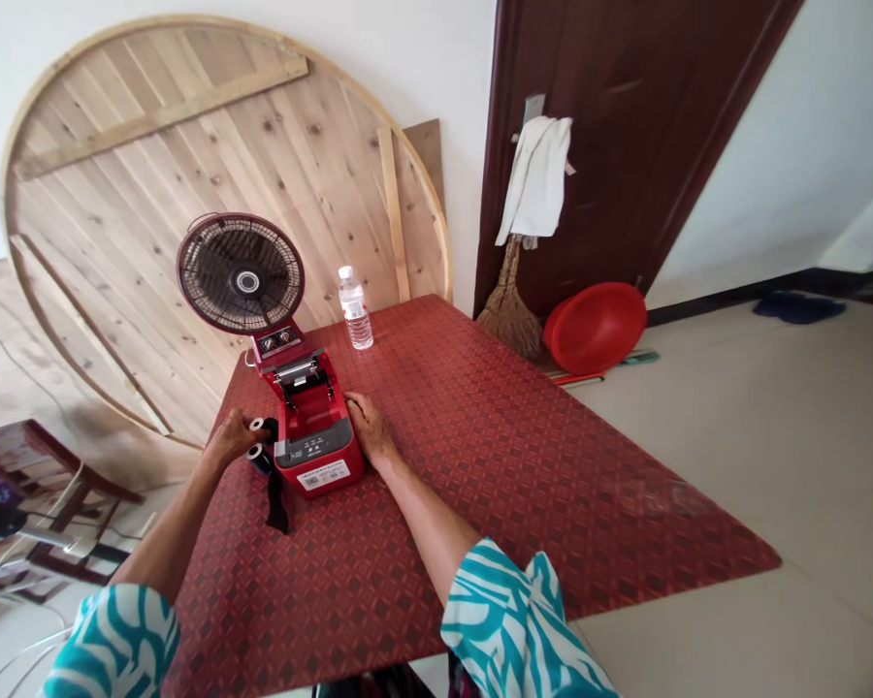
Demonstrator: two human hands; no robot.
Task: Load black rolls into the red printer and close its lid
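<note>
Both hands at an opened red machine [324,470] on a patterned table [524,465]

In the head view, the red machine stands on the near-left part of the tabletop, its lid [298,371] raised at the back and its red inside exposed. A dark grey panel with small white markings runs along its near top edge, and a white label [325,475] with small print is stuck to the front.

The left hand [231,438] is on the machine's left side, its fingers bent and reaching to two black rolls with white ends; the upper roll [256,424] is at the fingertips, the lower roll [257,456] just below it. Whether the fingers grip the upper roll or only touch it, I cannot tell. A black strip [277,502] lies on the table by the machine's front left corner.

The right hand [368,427] rests against the machine's right side, fingers pointing away from the wearer; how far they are closed cannot be made out. Both sleeves [513,616] are white and turquoise.

Behind the machine is a dark red fan [242,273] with two knobs, and to its right an upright clear bottle [356,312] with a white cap. A large round wooden board [247,165] leans on the wall beyond. Farther right, a white cloth [536,179] hangs at a dark door [647,126], above a broom [510,310] and a tilted red basin [598,328].
</note>
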